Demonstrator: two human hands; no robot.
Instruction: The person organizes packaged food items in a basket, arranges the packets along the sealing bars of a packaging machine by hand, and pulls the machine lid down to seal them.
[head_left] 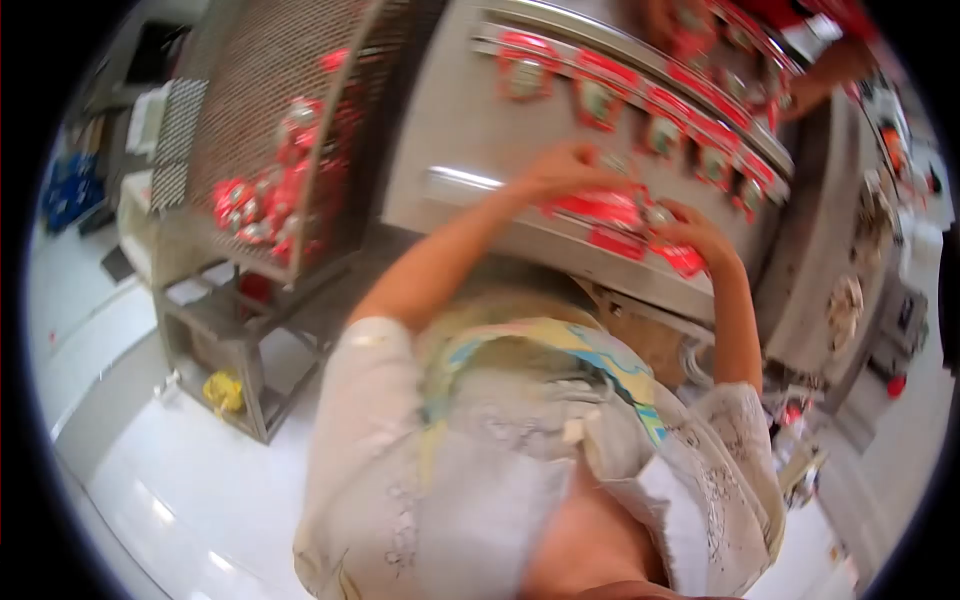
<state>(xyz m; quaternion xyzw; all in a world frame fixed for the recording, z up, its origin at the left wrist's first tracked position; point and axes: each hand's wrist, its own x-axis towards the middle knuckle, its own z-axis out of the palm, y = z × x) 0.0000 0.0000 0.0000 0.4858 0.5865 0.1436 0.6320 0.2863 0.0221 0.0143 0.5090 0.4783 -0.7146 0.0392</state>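
Observation:
My left hand (568, 172) reaches over the steel worktable with its fingers curled around a small red-and-clear packet (613, 162). My right hand (698, 238) is closed around another red packet (657, 214), whose contents look pale. Red packaging (600, 207) lies between the two hands, along the near metal rail. A flat red piece (683, 260) shows just below my right fingers. Beyond my hands, several red-topped packets (600, 100) hang or lie in a row along a metal rail (570, 62). Motion blur hides their fine detail and printing.
At left stands a mesh-sided metal bin (265, 90) with a heap of red packets (262, 210). Another person's arm (820, 75) reaches in at the top right. A yellow bundle (223, 391) sits low in the bin's stand. A steel ledge (800, 260) runs along the right.

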